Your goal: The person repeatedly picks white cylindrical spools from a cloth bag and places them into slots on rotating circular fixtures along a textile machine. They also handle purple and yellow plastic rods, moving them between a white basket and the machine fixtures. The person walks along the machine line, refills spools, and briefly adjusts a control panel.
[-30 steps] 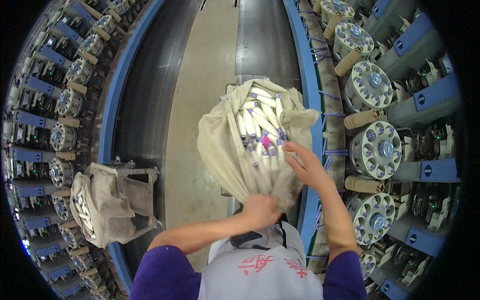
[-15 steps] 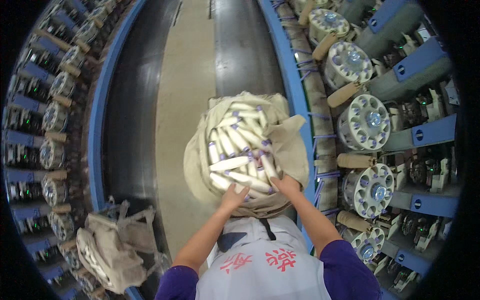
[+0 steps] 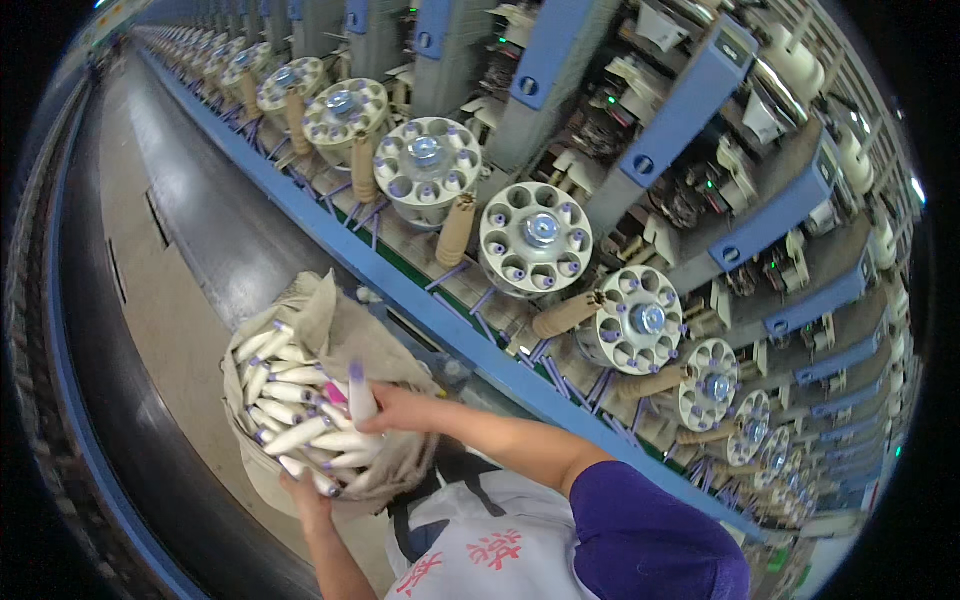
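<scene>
A beige cloth sack (image 3: 330,310) in front of me is full of white yarn bobbins (image 3: 297,437) with purple tube ends, lying in several directions. My right hand (image 3: 392,410) is closed round one yarn bobbin (image 3: 360,396), which stands nearly upright above the sack's right part, purple end up. At the sack's near left edge, my left hand (image 3: 306,497) has its fingers on another yarn bobbin (image 3: 312,476), which lies tilted. Part of that grip is hidden behind the bobbin. A pink piece (image 3: 334,392) shows among the bobbins beside the right hand.
Along the right runs a winding machine with a blue rail (image 3: 440,318). Round white magazines (image 3: 536,238) with bobbins in their pockets line it, with brown cylinders (image 3: 457,230) between them. Purple tubes (image 3: 555,375) lie behind the rail. A dark ledge (image 3: 190,150) runs alongside.
My view has swung to the right, toward the machine. My right hand has picked up a yarn bobbin and raised it upright. My left hand has stayed at the sack's near side.
</scene>
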A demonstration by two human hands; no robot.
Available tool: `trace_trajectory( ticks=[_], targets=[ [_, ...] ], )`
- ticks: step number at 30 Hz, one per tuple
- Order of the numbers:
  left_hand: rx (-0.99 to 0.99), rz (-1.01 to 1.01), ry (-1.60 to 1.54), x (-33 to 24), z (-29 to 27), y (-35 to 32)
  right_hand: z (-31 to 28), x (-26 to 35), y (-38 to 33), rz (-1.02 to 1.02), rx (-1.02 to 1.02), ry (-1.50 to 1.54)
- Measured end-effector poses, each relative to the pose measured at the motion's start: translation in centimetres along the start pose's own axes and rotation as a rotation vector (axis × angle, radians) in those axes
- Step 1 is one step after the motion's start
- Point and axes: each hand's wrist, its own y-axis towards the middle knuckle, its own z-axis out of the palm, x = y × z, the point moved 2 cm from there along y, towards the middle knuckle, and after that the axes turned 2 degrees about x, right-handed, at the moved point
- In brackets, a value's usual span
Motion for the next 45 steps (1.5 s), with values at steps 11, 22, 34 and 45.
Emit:
trace_trajectory(
  ticks=[11, 22, 34, 45],
  targets=[
    [0.986, -0.212, 0.268, -12.1, 28.6, -16.4, -11.2, 12.2, -10.4, 0.441, 0.006, 0.560],
    [0.871, -0.023, 0.149, -9.5, 45.9, -17.3, -28.1, 5.1, -37.5, 0.868, -1.022, -0.083],
    [0.869, 0.270, 0.170, -10.6, 58.9, -17.5, -32.9, 4.0, -15.8, 0.252, -0.626, 0.801],
    [0.847, 0.954, 0.819, -4.4, 72.1, -9.4, -39.8, 1.1, -8.4, 0.238, -1.289, -1.162]
  ],
)
